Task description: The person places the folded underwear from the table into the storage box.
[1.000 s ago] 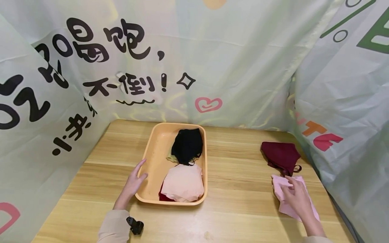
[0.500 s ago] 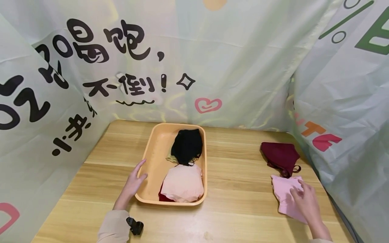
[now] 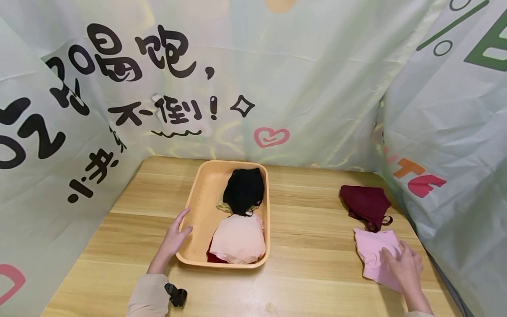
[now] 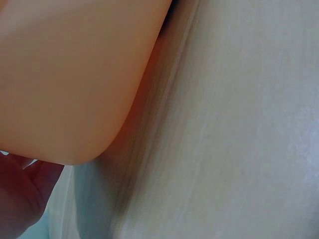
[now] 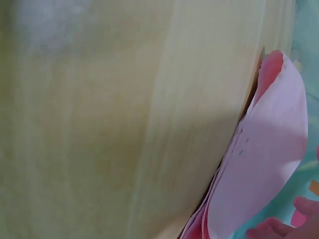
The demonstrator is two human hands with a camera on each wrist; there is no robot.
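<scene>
In the head view my left hand (image 3: 174, 237) rests at the left rim of an orange plastic tray (image 3: 194, 198), thumb over the rim and fingers extended along its outside. The left wrist view has the left hand (image 4: 22, 196) below the tray's outer wall (image 4: 75, 89). My right hand (image 3: 405, 266) is over the right part of a folded pink garment (image 3: 374, 251), fingers spread and slightly bent. In the right wrist view, the fingertips (image 5: 271, 230) show beside the layered edge of the pink garment (image 5: 264, 144). Behind it lies a maroon garment with a strap loop (image 3: 366, 202).
Inside the tray are a black garment (image 3: 243, 189) on a yellowish one, and a pale pink garment (image 3: 239, 240) over a dark red one (image 3: 214, 257). A small black object (image 3: 177, 295) lies near the left sleeve (image 3: 148, 295). Printed curtains (image 3: 317, 110) enclose the wooden table (image 3: 309, 220).
My right hand has shifted to the right across the pink garment, toward its right edge. The left hand and the tray have stayed in place.
</scene>
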